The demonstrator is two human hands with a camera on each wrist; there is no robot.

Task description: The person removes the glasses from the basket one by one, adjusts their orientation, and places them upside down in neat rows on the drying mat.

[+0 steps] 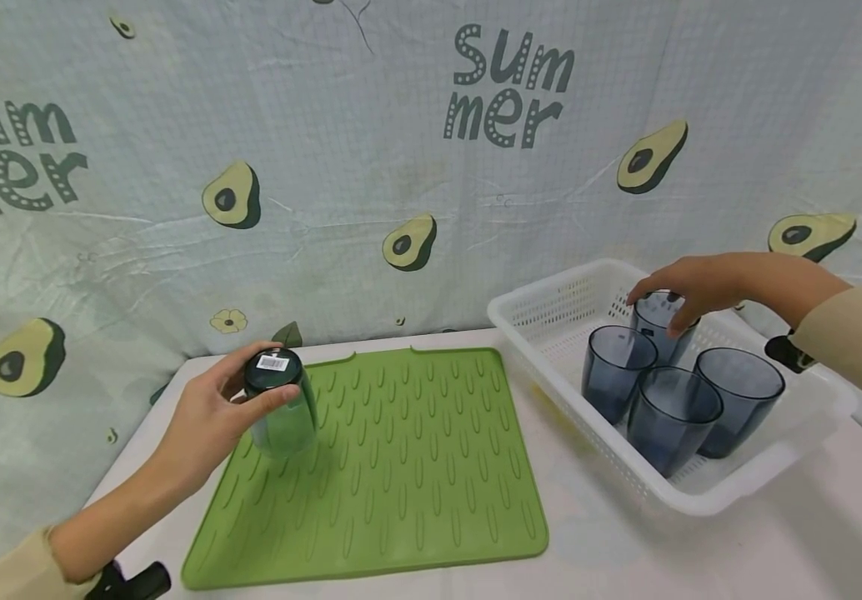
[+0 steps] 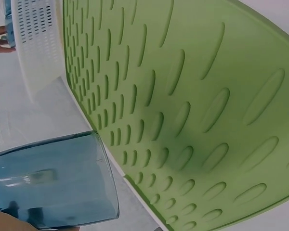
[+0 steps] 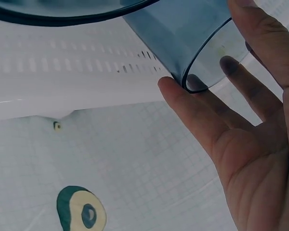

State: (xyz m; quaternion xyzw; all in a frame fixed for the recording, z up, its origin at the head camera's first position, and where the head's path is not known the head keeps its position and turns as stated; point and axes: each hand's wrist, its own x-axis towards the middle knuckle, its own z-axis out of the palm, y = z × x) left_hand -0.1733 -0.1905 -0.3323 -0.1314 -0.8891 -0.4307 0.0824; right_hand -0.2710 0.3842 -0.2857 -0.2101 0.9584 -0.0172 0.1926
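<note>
My left hand (image 1: 232, 404) holds an upside-down blue-tinted drinking glass (image 1: 281, 408) by its base, over the left part of a green ridged drying mat (image 1: 408, 475). A barcode label shows on the base. In the left wrist view the same glass (image 2: 53, 178) points its mouth toward the mat. At the basket, my right hand (image 1: 716, 287) has its thumb and fingers round the rim of the rearmost upright glass (image 1: 664, 321). In the right wrist view its fingers (image 3: 197, 110) straddle that rim, some seen through the tinted wall.
A white perforated plastic basket (image 1: 551, 379) stands right of the mat. Beside the rearmost glass it holds several more upright glasses, including a front one (image 1: 674, 417). Behind the white table (image 1: 596, 558) hangs a cloth (image 1: 341, 167) printed with avocados.
</note>
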